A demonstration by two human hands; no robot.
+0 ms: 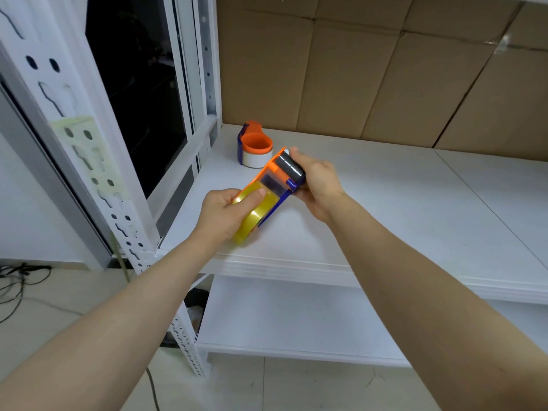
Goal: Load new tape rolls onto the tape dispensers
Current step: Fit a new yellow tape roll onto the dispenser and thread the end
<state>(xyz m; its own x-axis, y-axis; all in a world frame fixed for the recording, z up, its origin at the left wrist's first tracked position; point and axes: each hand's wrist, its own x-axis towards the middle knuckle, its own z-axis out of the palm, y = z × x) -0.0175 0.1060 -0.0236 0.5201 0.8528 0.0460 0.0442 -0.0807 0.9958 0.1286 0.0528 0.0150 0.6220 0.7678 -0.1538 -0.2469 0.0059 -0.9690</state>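
— Hands?
— Left hand (225, 213) is closed around a yellowish tape roll (252, 218) seated at the near end of the orange-and-blue dispenser (274, 185). Right hand (318, 185) grips the dispenser's far end beside its dark roller (289, 166).
— Location?
— Held just above the white shelf (385, 209), near its left front.
— Other items?
— A second dispenser (255, 145) stands farther back on the shelf, before cardboard boxes (385, 69).

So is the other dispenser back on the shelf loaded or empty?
Cannot tell. The second dispenser stands on the shelf; a white band shows around its orange hub, but whether that is a tape roll is unclear.
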